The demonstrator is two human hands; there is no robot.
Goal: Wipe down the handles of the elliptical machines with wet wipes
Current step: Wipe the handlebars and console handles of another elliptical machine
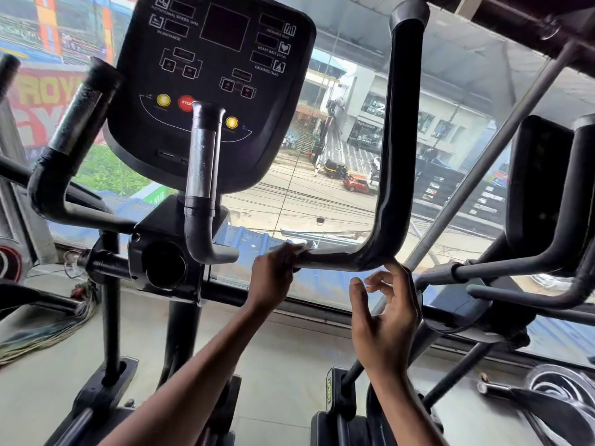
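Observation:
The elliptical's right moving handle is a thick black bar that rises at centre right and bends into a horizontal run at its foot. My left hand grips that horizontal run with a white wet wipe wrapped over the bar. My right hand hovers just under the bend, palm toward me, fingers loosely curled, one fingertip touching the bar's underside; it holds nothing. The short fixed handle with a metal sensor sleeve stands in front of the console. The left moving handle leans at the left.
A glass window wall looks down on a street right behind the machine. A second elliptical's handles crowd the right side. Bundled cables lie on the floor at the left. A pedal arm sits below my right forearm.

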